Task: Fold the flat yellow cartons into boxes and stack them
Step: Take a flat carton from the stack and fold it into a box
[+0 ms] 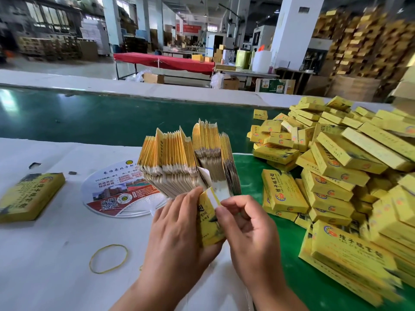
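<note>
I hold one yellow carton (210, 223) between both hands near the table's front. My left hand (177, 232) grips its left side with fingers curled round it. My right hand (249, 230) pinches the white end flap at the carton's top. Just behind stands a thick bundle of flat yellow cartons (186, 160) on edge, fanned out. A large heap of folded yellow boxes (336, 176) fills the right side of the table.
A single folded box (29, 196) lies at the far left. A round printed hand fan (121, 191) lies under the flat bundle. A yellow rubber band (109, 258) lies on the white table cover. A green conveyor belt (89, 117) runs behind.
</note>
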The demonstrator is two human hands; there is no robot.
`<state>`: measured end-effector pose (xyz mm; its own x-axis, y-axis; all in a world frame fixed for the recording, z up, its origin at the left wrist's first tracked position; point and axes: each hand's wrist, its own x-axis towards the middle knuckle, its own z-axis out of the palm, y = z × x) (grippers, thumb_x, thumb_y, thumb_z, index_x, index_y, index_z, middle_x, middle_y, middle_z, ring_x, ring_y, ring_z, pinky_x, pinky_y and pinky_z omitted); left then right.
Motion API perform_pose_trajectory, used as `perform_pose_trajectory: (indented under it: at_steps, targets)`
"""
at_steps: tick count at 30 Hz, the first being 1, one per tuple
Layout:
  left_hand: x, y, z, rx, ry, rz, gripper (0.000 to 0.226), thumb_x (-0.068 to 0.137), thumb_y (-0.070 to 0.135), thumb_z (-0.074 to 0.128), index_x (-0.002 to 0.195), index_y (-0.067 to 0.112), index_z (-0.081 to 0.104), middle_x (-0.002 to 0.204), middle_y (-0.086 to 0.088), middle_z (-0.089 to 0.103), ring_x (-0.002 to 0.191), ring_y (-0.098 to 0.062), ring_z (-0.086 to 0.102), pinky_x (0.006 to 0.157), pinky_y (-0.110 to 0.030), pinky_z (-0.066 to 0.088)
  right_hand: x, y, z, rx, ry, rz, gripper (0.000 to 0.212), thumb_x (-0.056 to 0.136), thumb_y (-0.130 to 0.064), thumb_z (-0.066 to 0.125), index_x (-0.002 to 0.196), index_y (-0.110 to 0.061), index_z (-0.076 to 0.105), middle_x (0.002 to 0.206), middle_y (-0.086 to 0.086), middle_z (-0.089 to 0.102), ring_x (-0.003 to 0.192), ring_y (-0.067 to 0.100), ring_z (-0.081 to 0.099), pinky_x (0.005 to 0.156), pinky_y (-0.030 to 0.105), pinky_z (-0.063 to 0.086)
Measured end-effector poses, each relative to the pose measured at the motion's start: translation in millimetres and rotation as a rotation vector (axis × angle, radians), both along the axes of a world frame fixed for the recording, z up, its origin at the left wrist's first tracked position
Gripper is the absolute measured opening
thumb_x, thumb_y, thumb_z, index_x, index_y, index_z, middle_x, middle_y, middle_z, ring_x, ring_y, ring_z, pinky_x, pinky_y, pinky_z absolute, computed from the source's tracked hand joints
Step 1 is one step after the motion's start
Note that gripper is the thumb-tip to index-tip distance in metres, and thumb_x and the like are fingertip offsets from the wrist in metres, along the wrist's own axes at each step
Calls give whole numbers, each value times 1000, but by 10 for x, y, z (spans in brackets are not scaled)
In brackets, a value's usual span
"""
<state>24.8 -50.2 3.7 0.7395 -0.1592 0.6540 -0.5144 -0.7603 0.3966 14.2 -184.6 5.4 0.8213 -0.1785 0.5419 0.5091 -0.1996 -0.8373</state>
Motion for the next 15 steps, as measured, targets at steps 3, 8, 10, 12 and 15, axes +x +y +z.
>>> perform_pose_trajectory:
  at_steps: [3,8,10,12,15]
  targets:
    - [-5,1,-3,5,-5,-16,74,66,53,64,127,15,48,110,4,60,101,-13,52,87,-23,35,-11,-34,7,-45,-48,-78,10,91,-25,64,81,-23,67,64,-11,64,56,1,58,52,13,45]
    - [2,-9,-11,10,-9,-11,74,65,53,65,126,15,49,108,4,60,99,-14,52,86,-24,36,-9,-35,19,-14,-36,-81,13,88,-21,68,74,-18,68,59,-8,62,52,2,55,49,17,44]
    - [4,-11,-15,13,-4,-4,72,66,52,64,126,13,50,106,3,60,98,-15,52,86,-26,37,-16,-33,26,-53,-33,-88,11,86,-21,69,75,-18,70,60,-7,65,52,3,58,49,17,46]
    - [5,-18,-27,26,1,5,72,67,52,62,126,11,50,106,1,60,99,-17,52,87,-28,38,-16,-45,25,-100,-37,-101,11,86,-22,70,76,-18,72,60,-8,66,53,4,61,48,19,48]
    - [1,-35,-39,62,4,23,75,70,55,59,128,8,50,108,-2,61,101,-19,51,89,-29,36,-8,-70,40,-177,-64,-130,12,86,-21,70,76,-15,73,61,-7,66,55,9,63,50,21,49]
